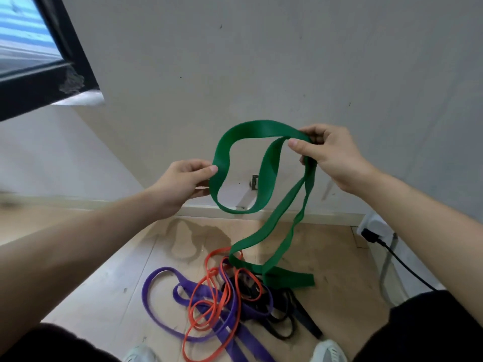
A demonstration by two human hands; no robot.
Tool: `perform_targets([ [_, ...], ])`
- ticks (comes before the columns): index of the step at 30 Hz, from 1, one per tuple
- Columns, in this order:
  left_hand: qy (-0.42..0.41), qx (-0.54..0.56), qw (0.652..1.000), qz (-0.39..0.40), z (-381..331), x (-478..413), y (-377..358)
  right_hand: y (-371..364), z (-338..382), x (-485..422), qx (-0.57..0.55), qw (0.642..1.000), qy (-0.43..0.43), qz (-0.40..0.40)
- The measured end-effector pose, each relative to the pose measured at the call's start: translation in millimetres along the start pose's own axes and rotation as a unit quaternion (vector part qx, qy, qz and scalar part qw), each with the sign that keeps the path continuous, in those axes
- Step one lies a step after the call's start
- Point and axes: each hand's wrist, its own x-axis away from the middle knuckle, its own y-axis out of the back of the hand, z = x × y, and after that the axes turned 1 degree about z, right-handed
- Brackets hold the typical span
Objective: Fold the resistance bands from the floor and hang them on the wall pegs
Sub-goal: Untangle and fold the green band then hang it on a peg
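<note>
soft, floppy green band (pixel 271 163): left hand (pixel 180 184) and right hand (pixel 332 155) fingers pinch its upper loops; lower end trails above the floor (pixel 109 270).

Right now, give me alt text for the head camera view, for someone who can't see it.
Two bare hands hold a wide green resistance band up before a pale wall, the left hand pinching one loop and the right hand gripping the gathered top. Its lower end trails onto a wooden floor, beside tangled purple, orange and black bands.
</note>
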Motion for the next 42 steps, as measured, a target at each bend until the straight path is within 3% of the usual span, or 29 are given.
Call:
perform_targets([
  [8, -0.025, 0.204, 0.979, 0.007, -27, 3, 3, -5, -10, -1, 0.053, 0.997, -0.035, 0.043],
  [16, 0.038, 0.214, 0.976, -0.034, -25, 2, 24, -5, -7, 1, 0.050, 0.997, -0.049, 0.039],
  [19, 0.004, 0.148, 0.989, -0.025, -21, 3, 34, -5, -6, 1, 0.049, 0.997, -0.048, 0.029],
  [24, -0.042, -0.102, 0.994, -0.010, -8, 5, 42, -4, -4, 1, 0.049, 0.997, -0.048, 0.042],
  [27, -0.090, -0.343, 0.934, 0.042, -1, 4, 50, -5, -3, 3, 0.043, 0.997, -0.040, 0.057],
  [30, -0.061, -0.468, 0.876, 0.100, 0, 3, 48, -7, 0, 5, 0.042, 0.996, -0.020, 0.080],
  [32, -0.052, -0.470, 0.874, 0.115, -2, 5, 39, -9, 2, 6, 0.045, 0.994, -0.006, 0.100],
  [38, -0.133, -0.331, 0.931, 0.083, -18, 12, 0, -20, 11, 13, 0.072, 0.979, 0.027, 0.187],
  [42, -0.168, -0.294, 0.935, 0.108, -27, 19, -27, -30, 17, 20, 0.064, 0.967, 0.050, 0.241],
])
